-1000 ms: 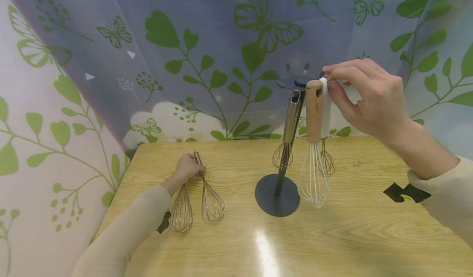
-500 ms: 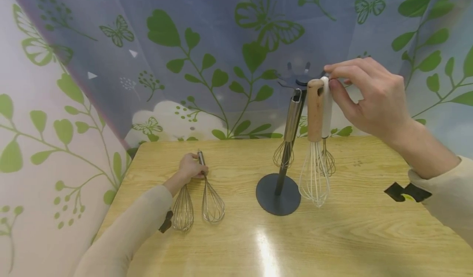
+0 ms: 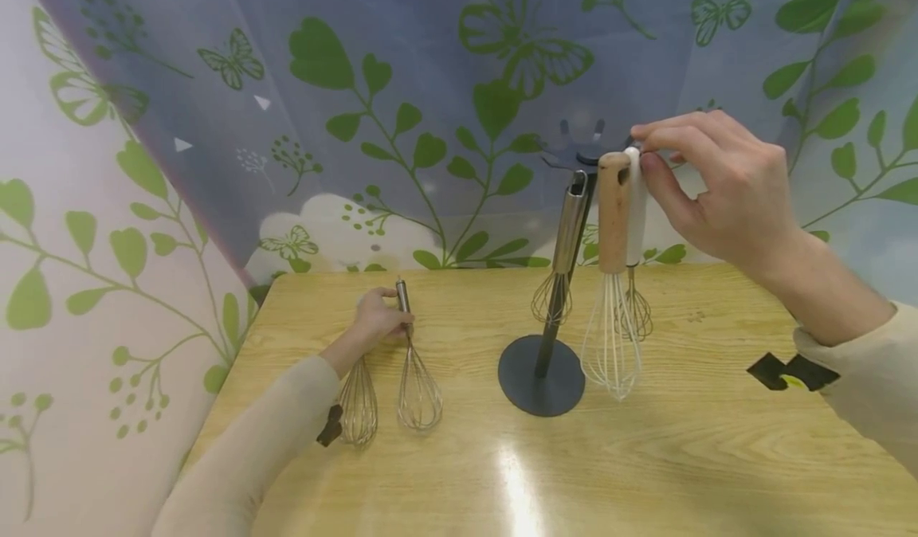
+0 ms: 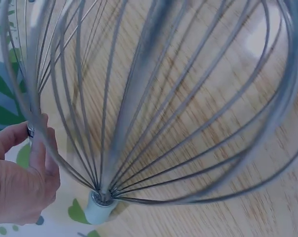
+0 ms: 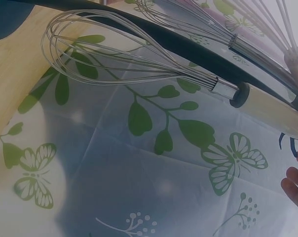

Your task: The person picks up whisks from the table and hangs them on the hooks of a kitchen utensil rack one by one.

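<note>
My left hand (image 3: 378, 315) pinches the metal handle of a balloon whisk (image 3: 403, 298) over the left part of the table. Just left of it is a second wire whisk (image 3: 358, 405), its handle hidden behind the hand in the head view; its wires fill the left wrist view. At the top of a dark whisk stand (image 3: 527, 378), my right hand (image 3: 724, 178) pinches the upper end of a white-handled whisk (image 3: 636, 234), by a hook that the fingers partly cover. A wooden-handled whisk (image 3: 613, 214) and a small metal-handled whisk (image 3: 569, 226) hang beside it.
The stand's round base rests on a light wood table (image 3: 445, 473). A patterned cloth (image 3: 402, 59) with leaves and butterflies hangs behind the table and along the left side. Bare hooks (image 3: 552, 160) stick out at the stand's top left.
My left hand has shifted a little right and toward the back, and the pinched whisk's handle end has moved with it. The right hand and the hanging whisks stay nearly still.
</note>
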The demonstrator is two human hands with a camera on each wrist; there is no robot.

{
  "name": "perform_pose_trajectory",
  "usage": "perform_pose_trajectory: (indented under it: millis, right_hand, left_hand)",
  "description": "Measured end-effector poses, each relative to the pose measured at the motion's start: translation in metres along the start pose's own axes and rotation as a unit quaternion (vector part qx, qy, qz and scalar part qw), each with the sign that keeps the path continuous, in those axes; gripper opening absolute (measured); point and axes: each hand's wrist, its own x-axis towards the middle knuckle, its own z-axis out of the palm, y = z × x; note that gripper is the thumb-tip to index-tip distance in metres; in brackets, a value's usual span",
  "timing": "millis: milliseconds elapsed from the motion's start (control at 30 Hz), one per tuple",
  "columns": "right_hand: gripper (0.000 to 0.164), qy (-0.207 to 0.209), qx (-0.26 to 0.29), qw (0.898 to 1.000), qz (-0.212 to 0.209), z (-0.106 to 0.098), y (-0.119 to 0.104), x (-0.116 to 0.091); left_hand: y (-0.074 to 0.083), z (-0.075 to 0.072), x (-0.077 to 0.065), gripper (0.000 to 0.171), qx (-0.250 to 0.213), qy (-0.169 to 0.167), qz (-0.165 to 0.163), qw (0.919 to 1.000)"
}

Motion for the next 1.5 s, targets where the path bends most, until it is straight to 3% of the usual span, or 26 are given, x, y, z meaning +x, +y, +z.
perform_pose_trajectory:
  millis: [567, 900, 1200, 1500]
  right_hand:
    - [0.025, 0.01, 0.004, 1.0, 0.004, 0.001, 0.0, 0.001]
    - [0.026, 0.011, 0.005, 1.0, 0.007, 0.001, -0.001, 0.0]
    - [0.027, 0.009, 0.007, 1.0, 0.005, 0.002, -0.001, 0.0]
    - [0.029, 0.01, 0.0, 1.0, 0.001, 0.002, 0.0, -0.001]
  left_hand:
    - [0.019, 0.016, -0.005, 0.074, -0.042, -0.005, 0.011, 0.999]
    - [0.027, 0.025, -0.014, 0.072, -0.081, -0.022, 0.04, 0.9957]
    - [0.029, 0.033, -0.018, 0.072, -0.086, -0.028, 0.066, 0.9938]
    - [0.042, 0.041, -0.031, 0.075, -0.089, -0.017, 0.101, 0.9908]
